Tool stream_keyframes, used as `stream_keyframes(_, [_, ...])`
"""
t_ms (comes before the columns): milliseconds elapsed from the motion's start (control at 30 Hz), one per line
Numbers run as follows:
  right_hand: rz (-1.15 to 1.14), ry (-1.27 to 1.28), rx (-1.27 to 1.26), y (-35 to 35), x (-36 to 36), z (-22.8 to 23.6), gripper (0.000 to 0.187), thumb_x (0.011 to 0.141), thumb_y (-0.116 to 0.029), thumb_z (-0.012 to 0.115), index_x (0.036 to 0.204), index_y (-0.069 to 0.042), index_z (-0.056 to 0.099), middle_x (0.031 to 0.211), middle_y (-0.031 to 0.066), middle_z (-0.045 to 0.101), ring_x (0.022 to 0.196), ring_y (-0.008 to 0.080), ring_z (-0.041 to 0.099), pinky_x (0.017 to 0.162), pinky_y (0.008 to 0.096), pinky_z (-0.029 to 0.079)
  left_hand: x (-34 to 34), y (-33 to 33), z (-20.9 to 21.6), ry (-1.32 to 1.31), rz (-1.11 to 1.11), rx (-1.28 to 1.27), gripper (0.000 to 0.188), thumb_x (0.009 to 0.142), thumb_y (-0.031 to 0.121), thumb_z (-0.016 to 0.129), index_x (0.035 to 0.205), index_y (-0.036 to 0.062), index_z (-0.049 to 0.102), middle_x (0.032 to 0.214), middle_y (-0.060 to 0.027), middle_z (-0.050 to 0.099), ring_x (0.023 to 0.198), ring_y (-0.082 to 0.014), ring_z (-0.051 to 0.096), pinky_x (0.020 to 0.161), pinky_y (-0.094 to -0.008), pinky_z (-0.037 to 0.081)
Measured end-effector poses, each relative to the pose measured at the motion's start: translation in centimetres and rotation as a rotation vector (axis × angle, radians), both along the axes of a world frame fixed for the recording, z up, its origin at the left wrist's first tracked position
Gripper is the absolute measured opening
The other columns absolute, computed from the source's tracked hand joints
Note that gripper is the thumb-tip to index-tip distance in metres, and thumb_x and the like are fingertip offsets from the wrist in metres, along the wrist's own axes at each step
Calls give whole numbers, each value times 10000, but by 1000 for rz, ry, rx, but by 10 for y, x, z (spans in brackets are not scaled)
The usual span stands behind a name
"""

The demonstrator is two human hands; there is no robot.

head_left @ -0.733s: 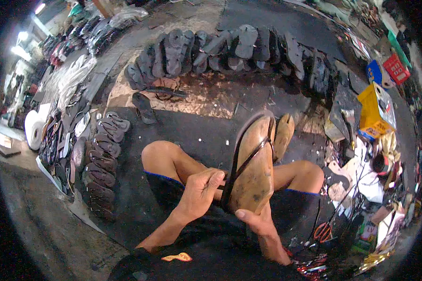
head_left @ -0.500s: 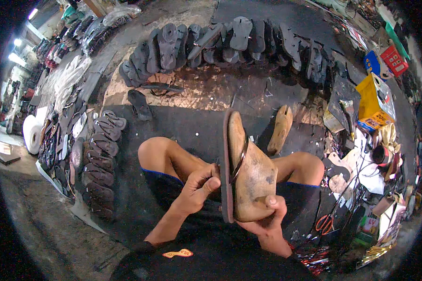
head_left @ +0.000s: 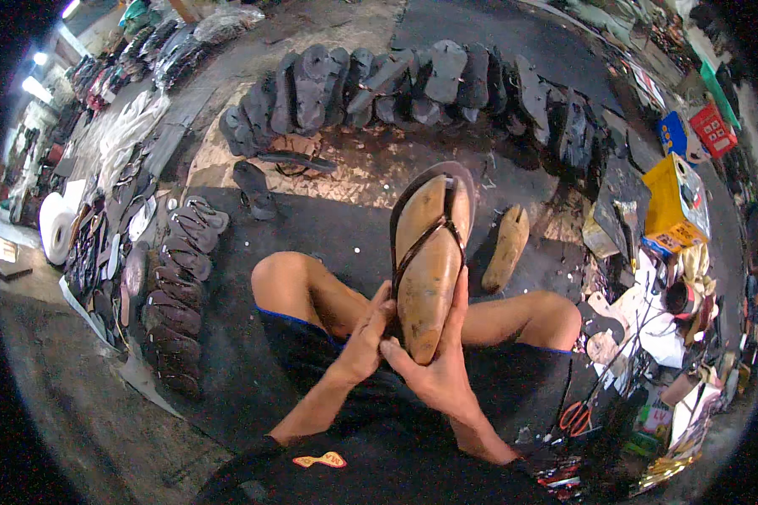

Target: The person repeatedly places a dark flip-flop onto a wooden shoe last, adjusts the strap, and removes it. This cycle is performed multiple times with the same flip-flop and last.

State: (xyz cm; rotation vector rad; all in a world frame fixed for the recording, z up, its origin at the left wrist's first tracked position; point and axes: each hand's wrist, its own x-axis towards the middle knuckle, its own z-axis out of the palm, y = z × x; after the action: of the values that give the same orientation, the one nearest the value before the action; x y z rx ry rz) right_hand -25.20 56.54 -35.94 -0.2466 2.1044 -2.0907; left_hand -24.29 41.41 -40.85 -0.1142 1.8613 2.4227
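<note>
Upright above my lap is a dark flip-flop (head_left: pixel 466 180) with a brown wooden shoe last (head_left: pixel 427 286) fitted under its thong strap (head_left: pixel 419 241). My right hand (head_left: pixel 440 370) grips the heel end of the last and sole, thumb across the bottom and fingers along the right edge. On the left edge, the fingers of my left hand (head_left: pixel 366 338) press against the sole near the strap's end. The fingertips of both hands are partly hidden behind the sole. A second wooden last (head_left: pixel 507 248) lies on the dark mat beyond my right knee.
Dark soles (head_left: pixel 446 71) stand in an arc at the far side. Finished-looking flip-flops (head_left: pixel 179 299) line up at the left, beside a white roll (head_left: pixel 56 234). To the right are a yellow box (head_left: pixel 675 202), orange-handled scissors (head_left: pixel 575 417) and scraps (head_left: pixel 674 324).
The flip-flop and last have turned from a side-on view to show the last's top face and strap. Both hands have come closer together around the heel end.
</note>
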Motion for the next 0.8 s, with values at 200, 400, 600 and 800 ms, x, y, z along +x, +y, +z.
stream_keyframes(200, [164,-305,-321,2,43,-2,1191,878,-73,776,1724,-68,-63,1741,242,173,1620,376,228,1286,518,295,-64,-91,20,133,361,-633,445,1079,168,457,1434,-62,595,1343,-222,692,1273,-307,636,1110,-407,470])
stream_keyframes(400, [-282,-236,106,47,-106,-125,884,933,-155,664,1681,3,220,1494,175,514,1415,348,497,1169,425,438,-63,-146,81,227,420,-848,486,956,347,784,1262,-26,726,1134,-192,794,1035,-240,762,943,-379,581])
stream_keyframes(600, [-160,167,248,14,-160,-88,651,1060,-322,678,1579,18,481,1585,222,510,1470,346,474,1165,437,439,-44,-131,72,93,232,-964,718,723,403,1010,1247,0,731,1053,-163,816,995,-215,789,910,-398,602])
stream_keyframes(800, [326,-238,-157,-96,-242,-36,482,1067,-338,703,1410,-4,643,1211,83,740,1075,125,707,879,280,588,-33,-190,51,31,195,-437,568,908,265,875,1361,-24,689,1226,-120,779,1098,-176,724,1011,-369,565])
